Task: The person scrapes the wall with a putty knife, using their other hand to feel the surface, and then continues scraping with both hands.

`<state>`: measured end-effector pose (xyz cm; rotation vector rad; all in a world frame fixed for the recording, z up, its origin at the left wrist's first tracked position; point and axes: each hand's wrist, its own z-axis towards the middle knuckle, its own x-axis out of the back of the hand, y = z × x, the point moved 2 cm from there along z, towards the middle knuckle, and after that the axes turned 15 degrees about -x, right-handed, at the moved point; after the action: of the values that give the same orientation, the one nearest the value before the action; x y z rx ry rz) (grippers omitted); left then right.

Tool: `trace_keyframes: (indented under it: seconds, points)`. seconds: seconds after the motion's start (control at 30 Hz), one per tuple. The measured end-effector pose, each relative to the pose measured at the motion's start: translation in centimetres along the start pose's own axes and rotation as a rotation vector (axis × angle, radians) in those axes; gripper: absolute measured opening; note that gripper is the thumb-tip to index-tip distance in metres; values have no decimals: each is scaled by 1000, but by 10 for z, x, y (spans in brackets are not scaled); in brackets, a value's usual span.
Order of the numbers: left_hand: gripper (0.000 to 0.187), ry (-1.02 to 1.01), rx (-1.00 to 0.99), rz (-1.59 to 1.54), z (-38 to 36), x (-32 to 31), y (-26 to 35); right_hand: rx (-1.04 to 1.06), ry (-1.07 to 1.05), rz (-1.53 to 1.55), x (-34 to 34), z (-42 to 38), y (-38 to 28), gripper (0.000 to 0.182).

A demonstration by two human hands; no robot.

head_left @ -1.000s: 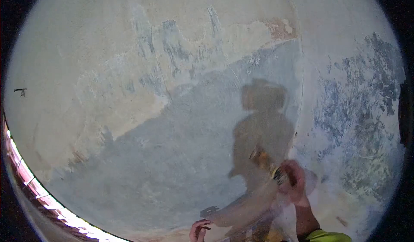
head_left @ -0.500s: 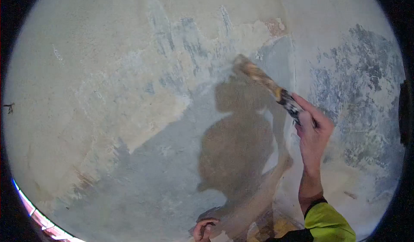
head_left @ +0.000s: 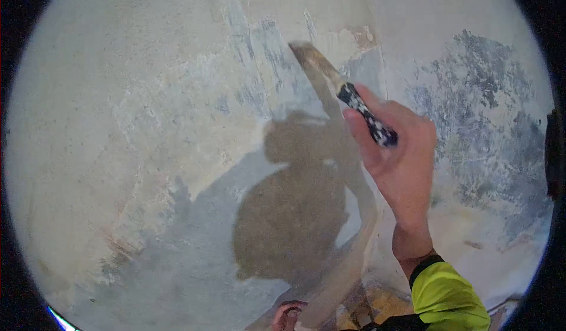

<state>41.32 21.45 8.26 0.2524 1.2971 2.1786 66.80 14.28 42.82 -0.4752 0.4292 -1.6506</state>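
My right hand (head_left: 398,154), in a yellow-green sleeve with a black cuff, is closed round the speckled black handle of a long-bladed scraper (head_left: 323,68). The blade points up and left over the plastered wall (head_left: 177,118), near streaky grey patches. Whether it touches the wall is hard to tell. At the bottom edge my left hand (head_left: 287,315) shows only in part, with fingers curled; what it holds, if anything, is hidden.
A shadow of a head and arm (head_left: 292,222) falls across the smooth grey part of the wall. To the right is a rough blue-grey patch (head_left: 480,112). A dark object (head_left: 553,154) stands at the far right edge. Something yellowish (head_left: 389,307) shows below.
My right hand has moved left and up with the scraper, and looks larger. The view has shifted a little, and the shadow lies further left. My left hand shows slightly lower.
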Motion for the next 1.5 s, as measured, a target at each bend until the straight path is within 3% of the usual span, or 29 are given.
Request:
trace_keyframes:
  seconds: [0.13,0.23,0.5,0.6,0.7,0.8,0.9,1.0,1.03,1.1,1.13,1.17,1.2,1.23,1.3,1.4,1.5]
  points:
    - [25,-26,-119,-19,12,-4,23,76,52,-30,7,-5,-7,22]
    - [25,-34,4,-8,4,9,6,52,45,-41,8,-5,-16,21]
    - [22,-94,7,-14,-7,9,18,23,54,-92,-4,10,-11,28]
    - [21,-135,-56,-15,-3,7,23,-27,-118,-60,21,-17,-17,29]
    - [22,-163,-83,-10,-7,3,30,-160,-99,34,8,-12,-14,26]
    - [24,-211,-78,-20,-15,2,36,-128,-138,176,10,0,4,30]
    - [26,-237,-38,-36,-33,3,30,-212,-257,303,18,-22,29,31]
    - [28,-225,-4,-48,-53,6,15,-425,-400,364,41,-96,83,38]
    - [28,-219,12,-55,-62,7,10,-515,-415,468,51,-132,102,44]
    - [29,-215,51,-60,-80,13,0,-685,-399,389,66,-228,184,62]
    - [29,-212,66,-65,-85,16,-6,-1071,-280,266,80,-277,191,55]
    - [30,-250,23,-71,-87,20,-12,-1312,-210,314,90,-341,227,48]
    - [31,-286,-16,-80,-89,23,-18,-1458,-341,274,107,-383,246,40]
    - [32,-323,-51,-90,-92,25,-21,-1608,-348,493,129,-409,231,26]
    - [32,-342,29,-62,-97,24,-11,-1835,-641,302,180,-446,226,22]
    - [31,-354,137,-16,-95,10,17,-1846,-896,356,226,-496,254,25]
    - [28,-371,132,62,-85,-12,35,-1857,-862,168,236,-505,265,26]
